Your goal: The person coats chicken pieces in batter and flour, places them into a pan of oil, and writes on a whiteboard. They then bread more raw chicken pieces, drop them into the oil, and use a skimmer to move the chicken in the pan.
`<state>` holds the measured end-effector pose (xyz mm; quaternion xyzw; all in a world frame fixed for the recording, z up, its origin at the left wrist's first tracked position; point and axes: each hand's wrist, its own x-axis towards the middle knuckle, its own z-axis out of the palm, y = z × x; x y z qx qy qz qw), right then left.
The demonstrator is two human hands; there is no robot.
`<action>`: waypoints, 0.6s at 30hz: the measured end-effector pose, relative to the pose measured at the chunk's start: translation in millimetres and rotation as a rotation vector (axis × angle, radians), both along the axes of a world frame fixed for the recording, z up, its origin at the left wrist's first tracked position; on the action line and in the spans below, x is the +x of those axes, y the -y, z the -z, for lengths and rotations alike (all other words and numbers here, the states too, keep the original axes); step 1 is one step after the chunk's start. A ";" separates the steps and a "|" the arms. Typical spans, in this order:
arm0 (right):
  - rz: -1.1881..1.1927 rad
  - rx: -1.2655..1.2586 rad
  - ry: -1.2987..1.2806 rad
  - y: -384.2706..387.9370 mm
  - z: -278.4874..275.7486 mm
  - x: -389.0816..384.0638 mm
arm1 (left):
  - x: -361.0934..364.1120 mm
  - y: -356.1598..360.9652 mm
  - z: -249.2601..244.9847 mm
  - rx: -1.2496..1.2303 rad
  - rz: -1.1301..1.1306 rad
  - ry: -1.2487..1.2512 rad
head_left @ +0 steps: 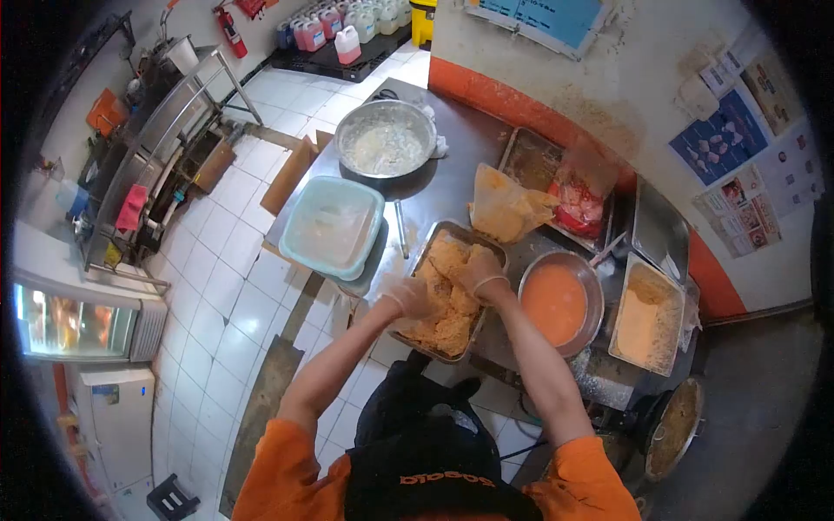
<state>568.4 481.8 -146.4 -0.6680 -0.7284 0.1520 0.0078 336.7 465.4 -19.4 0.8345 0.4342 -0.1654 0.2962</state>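
Observation:
A metal tray [470, 346] filled with orange, crumb-coated pieces of breaded meat [447, 256] lies in front of me on the steel table. My right hand [479, 271], in what looks like a thin clear glove, is closed over a breaded piece at the tray's right side; its fingertips are partly hidden among the crumbs. Over the tray's left edge is my left hand [410, 297], smeared by motion, so its fingers cannot be made out. Right of the tray stands a metal bowl of orange liquid [554, 300]. An open plastic bag of orange crumbs [504, 206] sits just behind the tray.
Left on the steel table [417, 184] are a lidded light-blue tub [332, 227], a floury metal bowl [387, 139] and a metal utensil [400, 227]. To the right are a tray with bagged red meat [580, 200], an orange-filled container [645, 321] and a round pan [675, 430].

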 end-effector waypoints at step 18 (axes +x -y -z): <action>0.102 -0.023 -0.332 7.8 -138.8 -10.9 | -8.2 17.0 2.1 0.162 -0.345 0.400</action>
